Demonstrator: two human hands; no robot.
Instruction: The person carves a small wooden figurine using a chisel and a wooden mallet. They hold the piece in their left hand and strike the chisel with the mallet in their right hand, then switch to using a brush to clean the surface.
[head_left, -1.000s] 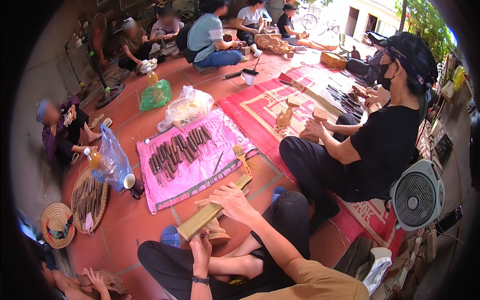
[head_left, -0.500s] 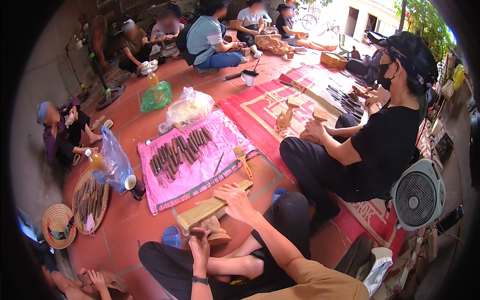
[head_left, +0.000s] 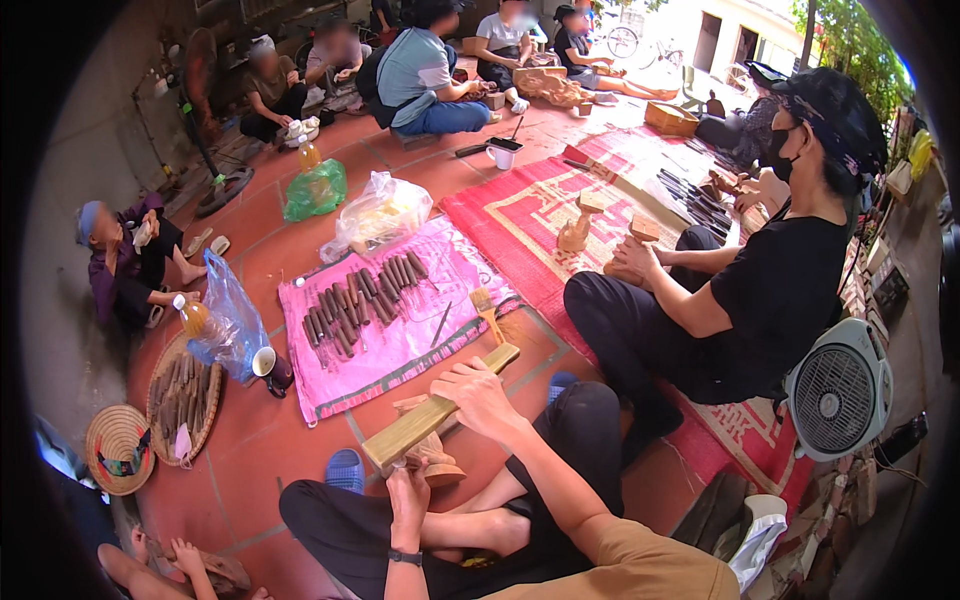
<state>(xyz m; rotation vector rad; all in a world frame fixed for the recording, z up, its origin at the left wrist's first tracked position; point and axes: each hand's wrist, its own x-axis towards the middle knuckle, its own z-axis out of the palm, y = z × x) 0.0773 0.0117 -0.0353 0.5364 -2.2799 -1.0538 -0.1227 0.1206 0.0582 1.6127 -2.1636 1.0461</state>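
Note:
My right hand (head_left: pixel 476 398) grips a long, flat, yellowish wooden bar (head_left: pixel 412 430) near its far end. The bar slants down toward my left hand (head_left: pixel 408 492), which is closed below its near end. A dark-handled chisel showed in my left hand a moment earlier; now the bar and fingers mostly hide it. Under the bar stands a partly carved wooden figure (head_left: pixel 438 470) on a base, between my legs. Beyond, a pink cloth (head_left: pixel 345 395) carries rows of dark-handled chisels (head_left: pixel 350 305). A flat brush (head_left: pixel 487 310) lies at its right edge.
At left are a round basket of tools (head_left: pixel 158 385), a coiled woven tray (head_left: pixel 105 440), a mug (head_left: pixel 268 368) and a blue bag (head_left: pixel 232 330). A co-worker in black (head_left: pixel 760 270) sits close on my right, by a fan (head_left: pixel 835 395). A blue slipper (head_left: pixel 345 470) lies near my knee.
My right hand has shifted the bar slightly right and rolled it, so its broad face shows. Its near end now covers the chisel handle that was visible in my left hand.

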